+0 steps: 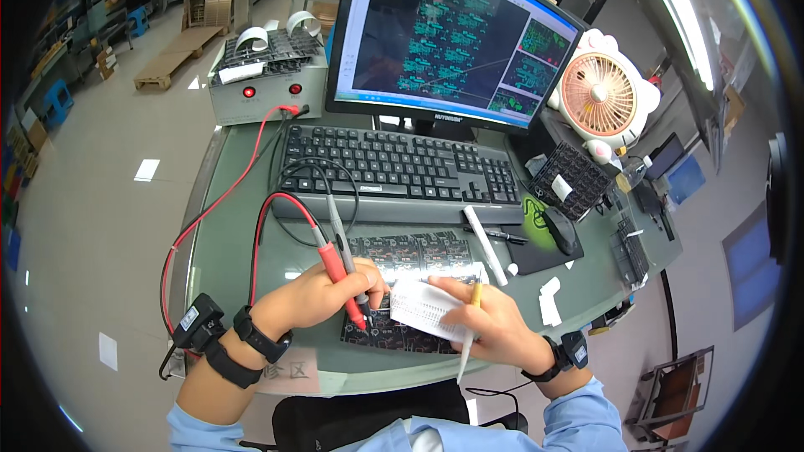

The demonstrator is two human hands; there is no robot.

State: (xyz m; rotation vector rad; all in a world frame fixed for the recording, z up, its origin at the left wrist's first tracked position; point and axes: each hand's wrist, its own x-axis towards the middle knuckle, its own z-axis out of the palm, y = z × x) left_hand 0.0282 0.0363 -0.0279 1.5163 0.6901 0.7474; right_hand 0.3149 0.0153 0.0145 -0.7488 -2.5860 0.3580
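Your left hand, at 9 o'clock on the black circuit-board panel, is closed around a red test probe and a slimmer grey test probe. Both slant with their tips down over the panel; you can't tell from here whether they touch it. Your right hand, between 3 and 4 o'clock, has thumb and fingers clamped on a printed white paper slip and a slender yellow-and-white pen-like tool, its white end pointing toward 6 o'clock. The slip covers part of the panel, and your left fingertips are close to its left edge.

From the panel, the black keyboard lies at 12 o'clock, with the monitor beyond it. At 2 o'clock sit a white stick and, farther out, a black mouse. A grey box with two lit red lamps stands at 11 o'clock.
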